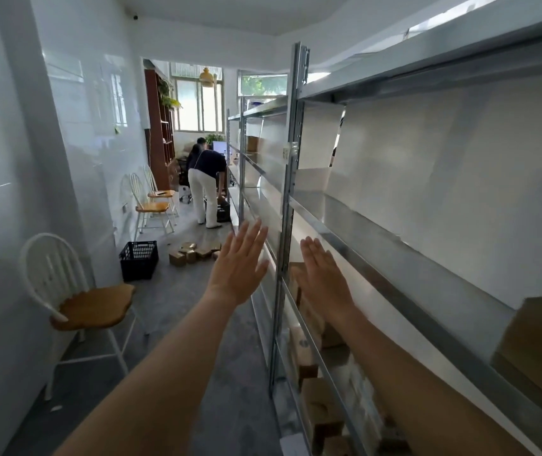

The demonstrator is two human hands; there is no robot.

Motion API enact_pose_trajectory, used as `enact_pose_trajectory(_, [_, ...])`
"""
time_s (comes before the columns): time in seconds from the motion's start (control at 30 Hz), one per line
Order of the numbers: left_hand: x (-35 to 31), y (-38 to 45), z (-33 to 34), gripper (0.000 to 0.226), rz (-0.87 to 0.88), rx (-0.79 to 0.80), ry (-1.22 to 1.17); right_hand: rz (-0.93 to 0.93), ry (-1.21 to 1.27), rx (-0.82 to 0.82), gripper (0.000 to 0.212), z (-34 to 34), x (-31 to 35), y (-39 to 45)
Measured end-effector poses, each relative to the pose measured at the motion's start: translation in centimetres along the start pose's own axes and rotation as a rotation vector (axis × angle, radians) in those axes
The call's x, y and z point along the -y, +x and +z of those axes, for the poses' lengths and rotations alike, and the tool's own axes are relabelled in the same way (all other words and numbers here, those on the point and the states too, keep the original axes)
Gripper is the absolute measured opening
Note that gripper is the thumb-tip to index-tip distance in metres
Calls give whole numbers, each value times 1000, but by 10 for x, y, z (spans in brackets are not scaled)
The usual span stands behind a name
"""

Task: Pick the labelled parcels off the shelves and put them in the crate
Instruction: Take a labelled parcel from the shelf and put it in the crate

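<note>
Parcels (320,419) behind shelf rails (315,353).

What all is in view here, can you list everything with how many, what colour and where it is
shelving: a row of grey metal racks along the right side
parcels on shelves: several, brown cardboard, lower shelves at right; exact count unclear
large box: one, brown, shelf at far right
near crate: one, black, on the floor by the left wall
parcels on floor: a small loose pile, brown, right of the near crate
far crate: one, black, on the floor by the bending person
chairs: three, white frames with wooden seats, along the left wall
person: one, dark top and white trousers, bending at the aisle's far end
hands: left and right, both flat with straight fingers, raised, holding nothing
</note>
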State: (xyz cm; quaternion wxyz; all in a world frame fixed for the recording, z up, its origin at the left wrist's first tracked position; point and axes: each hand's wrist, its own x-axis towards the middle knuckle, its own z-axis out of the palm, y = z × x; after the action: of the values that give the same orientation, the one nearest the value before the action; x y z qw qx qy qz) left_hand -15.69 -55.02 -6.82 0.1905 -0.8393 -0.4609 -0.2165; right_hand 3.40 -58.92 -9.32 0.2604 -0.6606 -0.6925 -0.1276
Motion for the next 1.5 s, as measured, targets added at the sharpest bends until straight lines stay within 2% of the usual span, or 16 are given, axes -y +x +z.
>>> enact_pose_trajectory(0.27, [73,76,63,64,68,15,-41,74,-91,45,60,72,-7,81])
enact_pose_trajectory(0.47, [97,121,129,64,122,110,-93,118,-130,108,62,137,-32,127])
enact_pose_trajectory(0.67, [98,199,201,65,407,191,-45,159,-239,186,62,183,-96,182])
enact_pose_trajectory(0.8, [89,253,245,66,560,206,-4,305,-263,199,64,198,-136,217])
enact_pose_trajectory(0.9, [81,287,274,66,574,223,-56,427,-229,162,66,210,-153,234])
enact_pose_trajectory(1.13, [58,340,338,63,605,349,-240,686,-139,214,67,268,-180,245])
enact_pose_trajectory(1.27, [51,369,384,63,644,413,-316,941,-5,105,66,314,-184,254])
enact_pose_trajectory(1.5, [38,420,457,66,624,693,-492,1285,38,7,67,375,-170,267])
